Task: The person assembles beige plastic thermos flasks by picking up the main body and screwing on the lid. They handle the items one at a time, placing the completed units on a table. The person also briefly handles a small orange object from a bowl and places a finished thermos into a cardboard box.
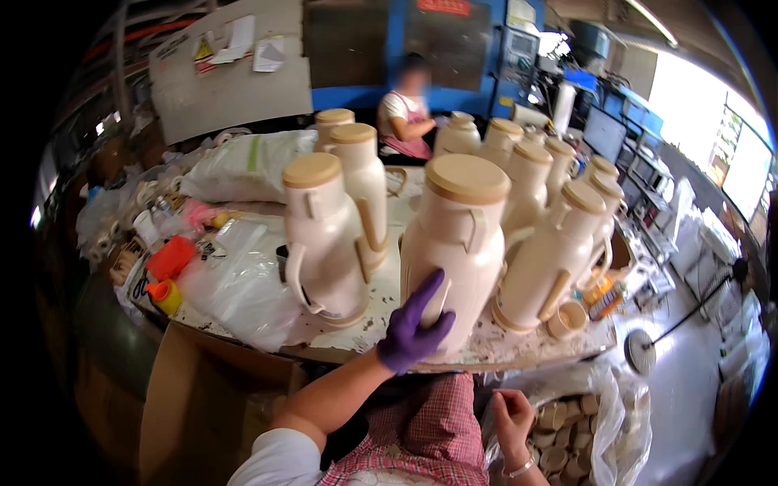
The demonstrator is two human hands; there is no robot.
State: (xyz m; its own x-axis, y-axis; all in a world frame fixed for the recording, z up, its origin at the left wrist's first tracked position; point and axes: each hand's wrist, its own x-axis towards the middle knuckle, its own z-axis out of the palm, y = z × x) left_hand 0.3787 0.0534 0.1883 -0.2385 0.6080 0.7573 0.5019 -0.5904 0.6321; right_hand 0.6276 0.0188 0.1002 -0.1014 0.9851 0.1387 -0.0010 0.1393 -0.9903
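Observation:
A cream vacuum jug (458,235) with a tan lid stands upright near the table's front edge. My left hand (415,328), in a purple glove, lies against its lower front with forefinger and thumb spread apart; the other fingers are partly hidden. My bare right hand (512,417) is low by my lap, beside a clear plastic bag (624,421) of small beige cups. Its fingers are curled together, and I cannot see whether anything is inside. Another jug (324,235) stands left of the touched one, and a jug (551,255) with a tan handle stands right.
More jugs (531,174) crowd behind. A small beige cup (568,321) sits at the table's right front. Clear plastic sheeting (243,283), a yellow bottle (165,297) and a white sack (247,166) occupy the left. An open cardboard box (211,397) is below. A co-worker (405,113) sits beyond the table.

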